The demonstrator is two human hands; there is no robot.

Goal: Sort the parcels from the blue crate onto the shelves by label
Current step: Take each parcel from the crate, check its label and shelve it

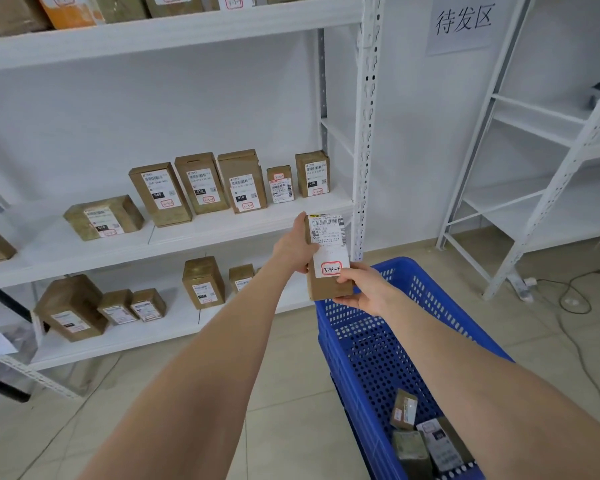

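Observation:
I hold a small brown parcel (328, 258) upright in both hands, above the far rim of the blue crate (371, 344). Its white shipping label faces me, with a red-framed sticker reading 3-4-4. My left hand (293, 245) grips the parcel's upper left edge. My right hand (362, 289) grips its lower right corner, thumb on the sticker's edge. Three more parcels (426, 441) lie at the crate's near end. The white shelf unit (187, 233) stands just beyond, with several labelled parcels (236, 181) upright on its middle level.
More parcels (118, 306) sit on the lower shelf and along the top shelf. A second white rack (534, 188) stands at the right. A paper sign (463, 20) hangs on the wall. A power strip and cables (548, 289) lie on the tiled floor.

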